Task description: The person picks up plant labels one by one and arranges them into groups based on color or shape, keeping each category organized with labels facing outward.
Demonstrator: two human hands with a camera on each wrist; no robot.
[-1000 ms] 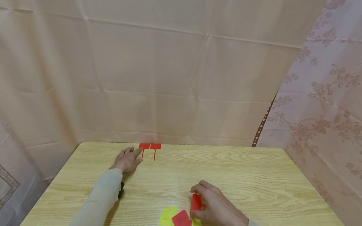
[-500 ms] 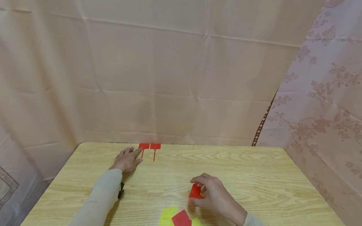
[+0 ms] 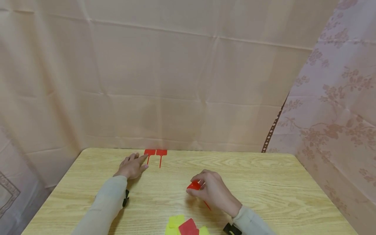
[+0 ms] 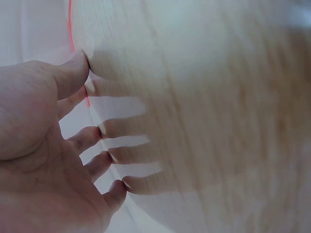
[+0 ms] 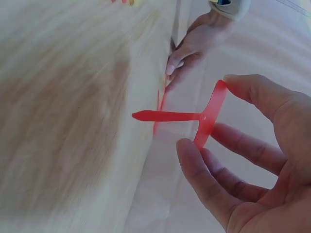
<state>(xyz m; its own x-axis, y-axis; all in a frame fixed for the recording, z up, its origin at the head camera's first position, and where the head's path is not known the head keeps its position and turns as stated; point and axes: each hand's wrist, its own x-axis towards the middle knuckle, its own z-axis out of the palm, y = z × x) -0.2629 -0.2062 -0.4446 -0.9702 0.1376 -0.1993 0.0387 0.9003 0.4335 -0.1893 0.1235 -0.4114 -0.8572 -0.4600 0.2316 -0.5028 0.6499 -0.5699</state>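
Observation:
Two red T-shaped plant labels lie side by side at the table's back edge, the left one (image 3: 149,151) and the right one (image 3: 161,152), stems toward me. My left hand (image 3: 130,167) rests beside them with fingers extended, its index fingertip on the left label. Above the middle of the table, my right hand (image 3: 212,192) pinches another red plant label (image 5: 209,116) by its plate, between thumb and fingers. The stem sticks out away from the palm in the right wrist view. At the near edge lies a pile of yellow labels (image 3: 176,221) and red labels (image 3: 188,226).
The wood-grain table (image 3: 252,176) ends at a beige curtain (image 3: 188,81) hanging close behind it. A flowered curtain (image 3: 337,130) hangs on the right. Black straps show at both wrists, the right strap (image 3: 232,229) close to the pile.
My right hand has carried the red plant label forward and left, away from the pile, and its plate now tilts flatter. My left hand stays at the back labels.

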